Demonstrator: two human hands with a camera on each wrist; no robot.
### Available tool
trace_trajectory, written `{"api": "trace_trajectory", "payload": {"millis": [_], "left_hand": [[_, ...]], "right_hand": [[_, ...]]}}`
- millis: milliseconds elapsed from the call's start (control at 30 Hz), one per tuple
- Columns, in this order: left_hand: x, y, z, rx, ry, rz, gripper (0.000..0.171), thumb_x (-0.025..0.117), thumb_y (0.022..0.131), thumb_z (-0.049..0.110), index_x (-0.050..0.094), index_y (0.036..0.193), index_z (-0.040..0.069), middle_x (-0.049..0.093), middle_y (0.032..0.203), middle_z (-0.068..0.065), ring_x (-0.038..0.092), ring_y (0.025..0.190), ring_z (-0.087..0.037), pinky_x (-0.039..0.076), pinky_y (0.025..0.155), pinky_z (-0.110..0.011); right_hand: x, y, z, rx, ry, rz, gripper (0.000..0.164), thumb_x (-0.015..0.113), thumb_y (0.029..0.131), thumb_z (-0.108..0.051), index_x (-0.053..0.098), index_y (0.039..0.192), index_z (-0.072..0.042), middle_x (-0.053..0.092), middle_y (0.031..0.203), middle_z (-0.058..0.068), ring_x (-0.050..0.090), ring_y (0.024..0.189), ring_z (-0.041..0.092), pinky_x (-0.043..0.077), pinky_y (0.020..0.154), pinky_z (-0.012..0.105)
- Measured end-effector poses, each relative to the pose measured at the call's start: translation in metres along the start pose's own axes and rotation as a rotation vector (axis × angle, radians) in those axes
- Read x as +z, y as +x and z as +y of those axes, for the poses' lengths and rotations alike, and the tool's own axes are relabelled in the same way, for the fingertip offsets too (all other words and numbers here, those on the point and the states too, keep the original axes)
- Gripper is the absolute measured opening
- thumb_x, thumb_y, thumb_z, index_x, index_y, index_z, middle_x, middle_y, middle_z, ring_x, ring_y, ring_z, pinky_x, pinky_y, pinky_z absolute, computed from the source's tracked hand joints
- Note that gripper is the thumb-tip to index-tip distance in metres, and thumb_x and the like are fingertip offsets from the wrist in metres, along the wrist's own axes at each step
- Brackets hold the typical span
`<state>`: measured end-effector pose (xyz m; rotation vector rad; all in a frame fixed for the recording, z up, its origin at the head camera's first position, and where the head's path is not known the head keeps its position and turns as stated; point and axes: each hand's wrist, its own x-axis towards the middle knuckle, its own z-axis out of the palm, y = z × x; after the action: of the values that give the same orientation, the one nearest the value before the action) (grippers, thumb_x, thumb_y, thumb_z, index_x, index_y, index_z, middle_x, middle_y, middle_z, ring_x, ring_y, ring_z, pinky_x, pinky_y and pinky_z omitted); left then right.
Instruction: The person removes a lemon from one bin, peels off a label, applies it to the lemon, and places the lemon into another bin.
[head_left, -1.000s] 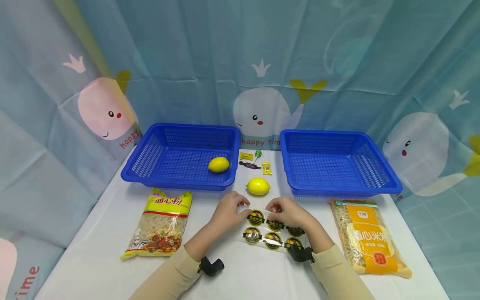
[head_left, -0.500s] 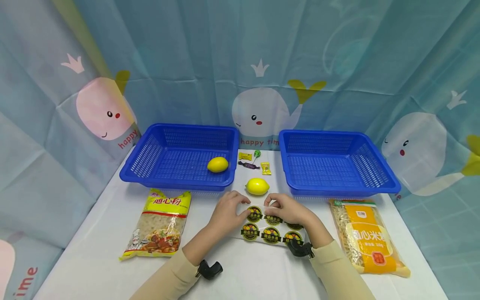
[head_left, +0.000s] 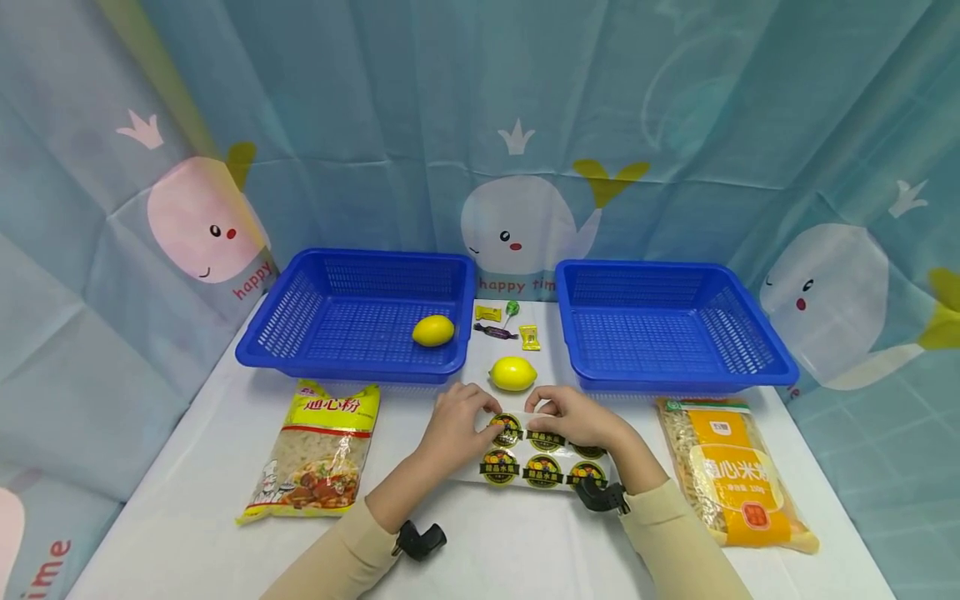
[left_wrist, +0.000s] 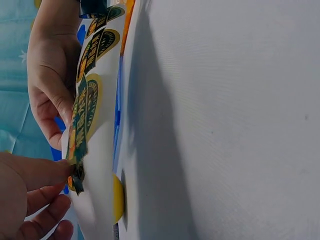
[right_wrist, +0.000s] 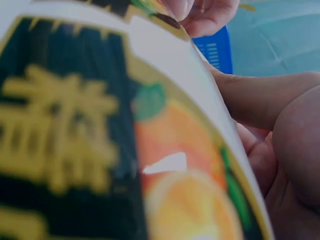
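A white sheet of round black-and-gold fruit stickers [head_left: 521, 472] is raised off the table between the hands in the head view. My left hand [head_left: 459, 427] pinches its upper left part, the thumb [left_wrist: 47, 172] lying on the corner sticker in the left wrist view. Further along the upper edge, my right hand [head_left: 576, 417] grips the sheet between thumb and curled fingers. Up close in the right wrist view, one sticker [right_wrist: 185, 155] shows printed oranges. A yellow lemon [head_left: 513, 373] lies on the table just beyond the hands.
Two blue plastic baskets [head_left: 352, 372] [head_left: 682, 385] stand at the back; the left one holds another lemon [head_left: 433, 331]. Small wrapped candies [head_left: 496, 332] and a green lollipop [head_left: 512, 309] lie between them. Pasta bags flank the arms, one yellow [head_left: 318, 454], one orange [head_left: 738, 475].
The sticker sheet has shifted slightly up and left, and its front has tipped more towards the head camera. Both hands keep their hold, with only small finger movements.
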<state>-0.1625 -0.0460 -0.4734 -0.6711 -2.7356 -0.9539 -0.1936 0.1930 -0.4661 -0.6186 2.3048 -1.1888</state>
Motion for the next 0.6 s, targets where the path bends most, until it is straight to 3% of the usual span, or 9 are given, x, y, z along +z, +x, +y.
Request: {"api": "trace_trajectory", "payload": {"millis": [300,467,600], "left_hand": [[-0.001,0.002,0.002,-0.082,-0.096,-0.041,0.014,0.082,0.085,0.019,0.068,0.082,0.019,0.065,0.084,0.004,0.056,0.087,-0.019,0.044,0.085,-0.038],[-0.003,0.002,-0.002,-0.173,-0.249,-0.101,0.014,0.078,0.089,0.018,0.066,0.084,0.019,0.065,0.079,0.009,0.063,0.080,-0.013,0.050,0.077,-0.029],[-0.005,0.003,-0.004,-0.225,-0.384,-0.113,0.013,0.076,0.091,0.017,0.064,0.087,0.016,0.067,0.079,0.007,0.064,0.076,-0.008,0.055,0.076,-0.029]], "right_hand": [[0.000,0.004,-0.001,0.038,-0.056,0.002,0.014,0.070,0.096,-0.019,0.063,0.106,-0.011,0.068,0.072,0.000,0.052,0.064,0.010,0.044,0.067,0.027],[0.001,0.009,0.003,0.067,-0.080,-0.015,0.018,0.072,0.095,-0.023,0.064,0.107,-0.011,0.069,0.075,-0.002,0.053,0.065,0.010,0.046,0.068,0.029],[0.005,0.013,0.005,0.091,-0.167,0.033,0.018,0.075,0.092,-0.025,0.065,0.099,-0.012,0.065,0.076,-0.004,0.053,0.067,0.011,0.046,0.067,0.029]]}}
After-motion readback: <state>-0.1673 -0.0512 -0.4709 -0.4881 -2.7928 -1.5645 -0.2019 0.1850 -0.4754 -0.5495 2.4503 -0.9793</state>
